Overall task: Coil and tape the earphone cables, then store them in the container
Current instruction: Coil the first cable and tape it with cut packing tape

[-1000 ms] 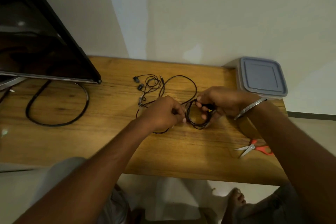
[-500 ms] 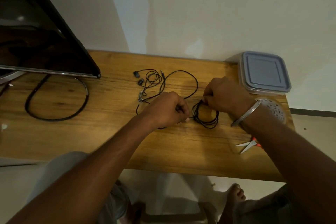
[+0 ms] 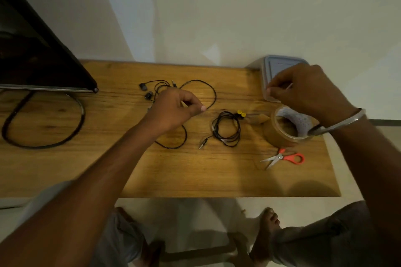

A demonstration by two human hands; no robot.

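No wording, brand or number can be read anywhere in this scene. The only print in sight is a pale pattern lining the core of the roll of tape [image 3: 276, 136], just below the fingers [image 3: 273, 91] of the right hand [image 3: 303, 91], and it is too blurred to make out.

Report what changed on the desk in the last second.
Both hands let go of the coiled earphone, now lying on the desk. The right hand moved back toward the container; the left hand moved over the loose earphone. Scissors, container and loose earphone stayed put.
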